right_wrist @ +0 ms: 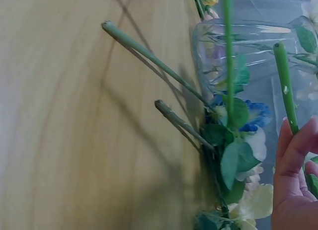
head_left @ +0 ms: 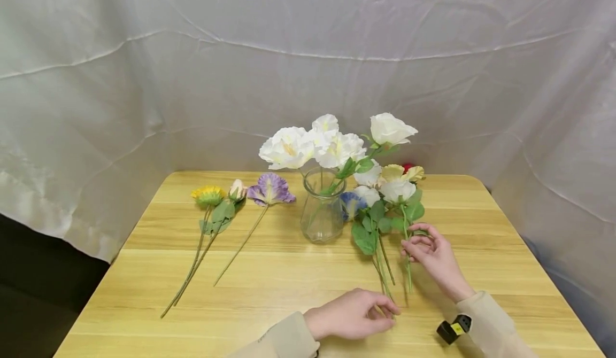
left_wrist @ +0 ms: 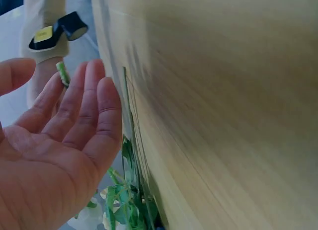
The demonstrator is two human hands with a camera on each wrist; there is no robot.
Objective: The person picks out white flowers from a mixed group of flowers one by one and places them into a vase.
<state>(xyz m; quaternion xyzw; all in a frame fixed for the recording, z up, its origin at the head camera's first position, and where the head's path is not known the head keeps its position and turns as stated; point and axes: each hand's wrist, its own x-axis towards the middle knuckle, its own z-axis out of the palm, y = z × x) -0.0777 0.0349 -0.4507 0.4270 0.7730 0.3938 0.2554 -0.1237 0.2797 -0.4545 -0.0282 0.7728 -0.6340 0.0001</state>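
A white rose (head_left: 398,191) on a green stem is in my right hand (head_left: 435,259), pinched partway down between thumb and fingers. In the right wrist view the lower end of its stem (right_wrist: 284,81) sticks out past the fingers (right_wrist: 293,155). My left hand (head_left: 353,313), fingers loosely bent and holding nothing, hovers low at the front by the stem ends of the right-hand flower pile. Its palm (left_wrist: 49,155) shows bare in the left wrist view. A clear glass vase (head_left: 321,222) stands behind the hands, holding white flowers (head_left: 291,148) and another white rose (head_left: 391,128).
Right of the vase lie a blue flower (head_left: 353,205), white blooms, a yellow flower (head_left: 414,173) and a bit of red. To the left lie a purple flower (head_left: 271,189), a yellow flower (head_left: 208,195) and a pale rosebud (head_left: 237,189). Grey cloth (head_left: 308,80) surrounds the wooden table (head_left: 269,315).
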